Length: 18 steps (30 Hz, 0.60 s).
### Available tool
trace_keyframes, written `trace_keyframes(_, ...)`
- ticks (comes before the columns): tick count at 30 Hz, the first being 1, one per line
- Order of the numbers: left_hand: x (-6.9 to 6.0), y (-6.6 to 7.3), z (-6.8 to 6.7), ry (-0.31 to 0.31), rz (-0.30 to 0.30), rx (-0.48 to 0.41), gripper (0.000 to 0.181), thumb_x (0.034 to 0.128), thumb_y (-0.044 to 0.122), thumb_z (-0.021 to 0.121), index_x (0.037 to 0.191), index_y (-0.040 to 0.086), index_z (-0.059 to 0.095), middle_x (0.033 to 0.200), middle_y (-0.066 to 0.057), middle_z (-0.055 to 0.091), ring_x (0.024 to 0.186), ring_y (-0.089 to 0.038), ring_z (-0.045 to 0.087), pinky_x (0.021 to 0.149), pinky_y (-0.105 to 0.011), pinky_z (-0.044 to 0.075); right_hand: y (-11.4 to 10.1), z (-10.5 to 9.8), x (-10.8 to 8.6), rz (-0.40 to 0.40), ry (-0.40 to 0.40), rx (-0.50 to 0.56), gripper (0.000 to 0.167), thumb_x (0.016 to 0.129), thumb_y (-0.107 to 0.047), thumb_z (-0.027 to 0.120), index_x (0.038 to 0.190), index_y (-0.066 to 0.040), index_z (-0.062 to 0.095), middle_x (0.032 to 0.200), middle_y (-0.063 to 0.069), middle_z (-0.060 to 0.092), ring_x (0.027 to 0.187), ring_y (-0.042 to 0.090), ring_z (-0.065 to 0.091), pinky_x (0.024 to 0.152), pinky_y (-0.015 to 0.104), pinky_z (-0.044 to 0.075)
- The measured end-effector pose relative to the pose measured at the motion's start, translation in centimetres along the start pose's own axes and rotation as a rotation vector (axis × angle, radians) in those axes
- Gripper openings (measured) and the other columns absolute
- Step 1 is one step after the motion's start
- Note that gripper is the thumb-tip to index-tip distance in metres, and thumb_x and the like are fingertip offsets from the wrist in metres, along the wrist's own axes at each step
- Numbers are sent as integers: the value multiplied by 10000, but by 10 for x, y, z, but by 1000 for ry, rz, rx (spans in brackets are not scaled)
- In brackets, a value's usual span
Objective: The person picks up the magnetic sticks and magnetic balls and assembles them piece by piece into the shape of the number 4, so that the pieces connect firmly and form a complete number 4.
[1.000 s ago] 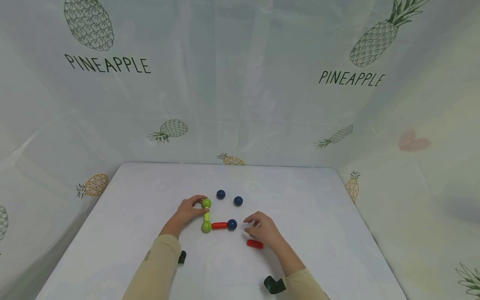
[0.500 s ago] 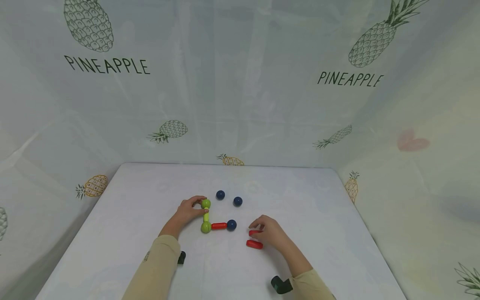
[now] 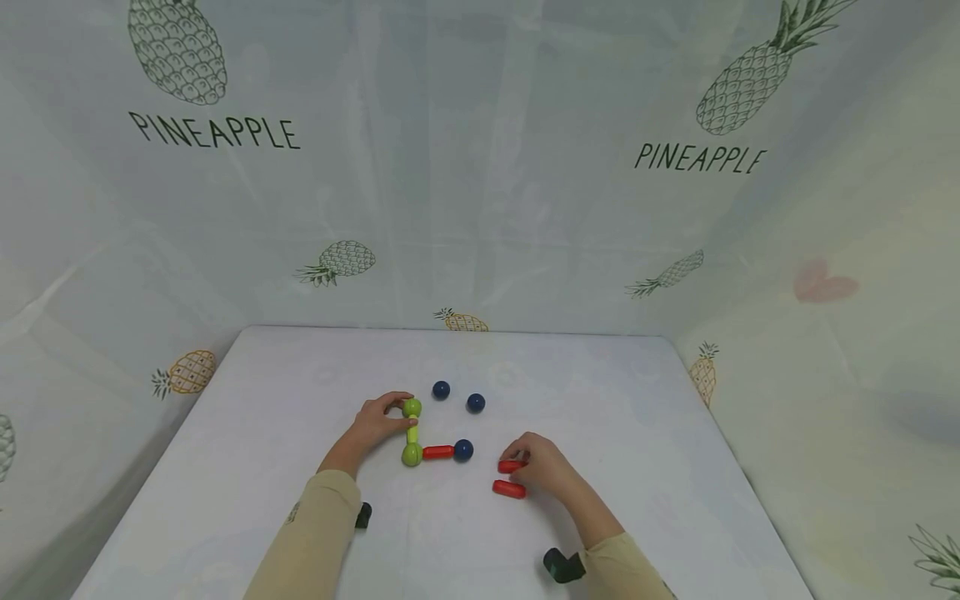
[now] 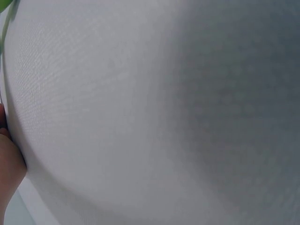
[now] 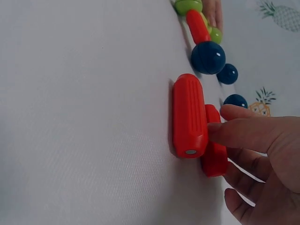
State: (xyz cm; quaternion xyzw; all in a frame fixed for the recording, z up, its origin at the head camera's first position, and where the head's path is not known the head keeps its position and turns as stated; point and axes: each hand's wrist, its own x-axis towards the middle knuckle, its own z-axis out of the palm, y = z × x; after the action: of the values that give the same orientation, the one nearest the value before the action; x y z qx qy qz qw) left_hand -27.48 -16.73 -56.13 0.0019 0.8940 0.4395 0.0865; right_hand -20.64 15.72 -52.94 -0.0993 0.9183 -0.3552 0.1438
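In the head view my left hand (image 3: 377,421) holds the far green ball (image 3: 412,407), its thumb by the yellow-green rod (image 3: 412,435). That rod runs to a second green ball (image 3: 412,454), from which a red rod (image 3: 438,452) leads to a blue ball (image 3: 462,450), making an L. My right hand (image 3: 546,463) pinches another red rod (image 3: 512,467) lying on the table, thumb on the near side, fingers beyond. A third red rod (image 5: 190,117), with a metal disc in its end, lies just nearer me, beside the thumb. The left wrist view shows little of its hand (image 4: 9,171).
Two loose blue balls (image 3: 441,390) (image 3: 476,403) lie beyond the L on the white table (image 3: 600,400). A pineapple-print cloth (image 3: 480,167) hangs behind and at the sides. Dark wrist-worn pieces (image 3: 564,567) stick out by the sleeves.
My right hand has shifted slightly right and come down round the farther red rod, now between thumb and fingers. The left hand and the L have stayed put.
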Motion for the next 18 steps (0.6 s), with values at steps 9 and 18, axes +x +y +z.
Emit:
trace_keyframes(9,-1,3,-1,5,-13,13,519,819,275,790,1299,193,610,1148,-20,587,1226,-337,428,1018,-589,344,1,2,6,23,-25,20,273,756,42,766,935,-163,737,871,-9,569,794,199,506,676,330,482)
trace_keyframes(18,-1,4,-1,10,-7,7,520,814,278,797,1290,181,614,1117,-15,593,1225,-350,426,1029,-597,328,-7,3,9,26,-19,41,260,773,14,768,943,-179,731,862,-9,573,794,205,509,650,317,485)
